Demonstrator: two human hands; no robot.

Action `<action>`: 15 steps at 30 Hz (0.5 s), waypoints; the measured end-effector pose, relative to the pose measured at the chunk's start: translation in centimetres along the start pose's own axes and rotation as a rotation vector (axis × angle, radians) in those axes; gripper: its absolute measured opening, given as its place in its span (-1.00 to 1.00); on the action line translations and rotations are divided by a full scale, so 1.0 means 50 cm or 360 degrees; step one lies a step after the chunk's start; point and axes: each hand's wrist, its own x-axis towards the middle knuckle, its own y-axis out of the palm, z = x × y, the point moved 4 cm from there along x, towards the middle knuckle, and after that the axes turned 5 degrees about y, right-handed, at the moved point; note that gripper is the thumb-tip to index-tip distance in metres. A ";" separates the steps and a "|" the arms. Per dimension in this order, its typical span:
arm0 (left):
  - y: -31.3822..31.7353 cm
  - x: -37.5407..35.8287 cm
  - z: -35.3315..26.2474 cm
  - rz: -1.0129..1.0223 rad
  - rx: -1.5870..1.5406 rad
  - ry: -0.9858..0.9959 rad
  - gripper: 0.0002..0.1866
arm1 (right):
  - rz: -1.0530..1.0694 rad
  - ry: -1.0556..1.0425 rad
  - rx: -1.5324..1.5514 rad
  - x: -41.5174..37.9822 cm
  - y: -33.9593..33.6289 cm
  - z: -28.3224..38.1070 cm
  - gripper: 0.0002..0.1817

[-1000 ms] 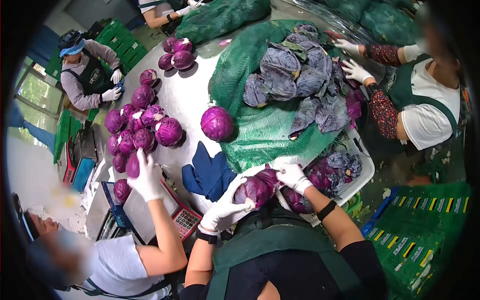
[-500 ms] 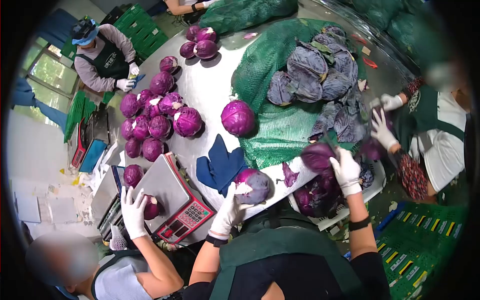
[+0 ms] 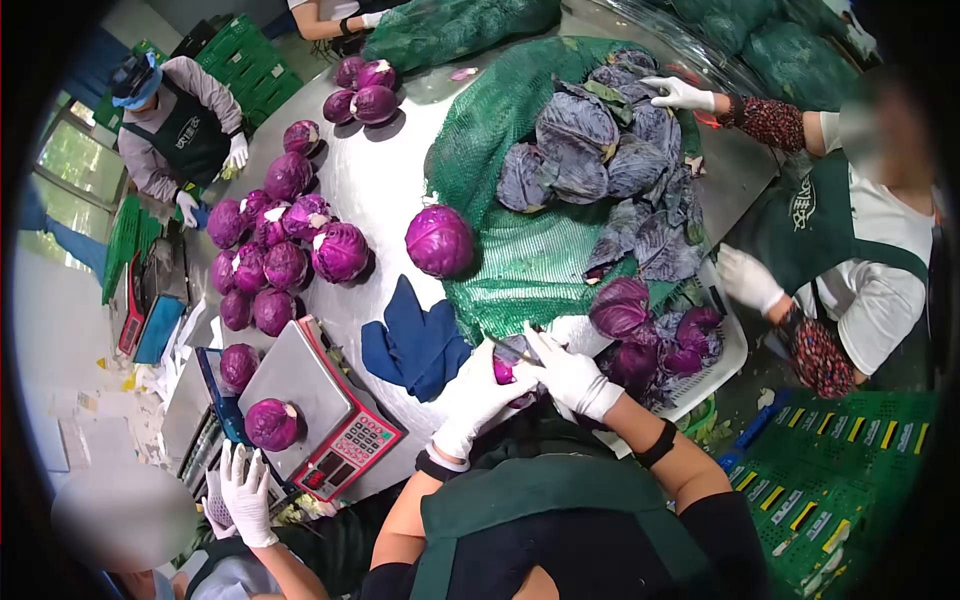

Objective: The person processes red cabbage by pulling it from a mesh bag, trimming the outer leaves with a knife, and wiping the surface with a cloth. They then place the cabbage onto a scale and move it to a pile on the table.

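A red cabbage (image 3: 503, 371) sits at the table edge in front of me, mostly covered by my gloved hands. My left hand (image 3: 478, 396) is wrapped round its left side. My right hand (image 3: 574, 376) is closed at its right, with what looks like a thin knife blade (image 3: 514, 351) lying across the top of the cabbage; the handle is hidden. Left of my hands lies a crumpled dark blue cloth (image 3: 412, 338). To the right, a white crate (image 3: 735, 352) holds loose purple leaves (image 3: 620, 308).
A scale (image 3: 310, 405) bears one cabbage (image 3: 272, 425), with a co-worker's gloved hand (image 3: 246, 495) beside it. Trimmed cabbages (image 3: 340, 252) stand at the left. Untrimmed ones (image 3: 575, 140) lie on green netting (image 3: 460, 160); another co-worker's hand (image 3: 682, 94) touches them.
My right hand has come left from above the crate to the cabbage, and purple leaves now lie in the crate. The left co-worker's hand has left the cabbage on the scale.
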 end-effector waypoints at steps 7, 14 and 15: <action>0.002 0.005 0.008 0.0064 -0.0146 0.0072 -0.08 | 0.0012 -0.0001 -0.0205 0.008 -0.002 0.019 -0.66; -0.008 0.027 -0.023 0.0164 -0.0041 0.0043 -0.03 | -0.0214 -0.0148 -0.0034 0.062 0.020 -0.054 -0.78; -0.007 0.031 -0.023 0.0165 -0.0065 0.0084 -0.04 | -0.0392 -0.0390 -0.0170 0.072 0.051 -0.086 -0.78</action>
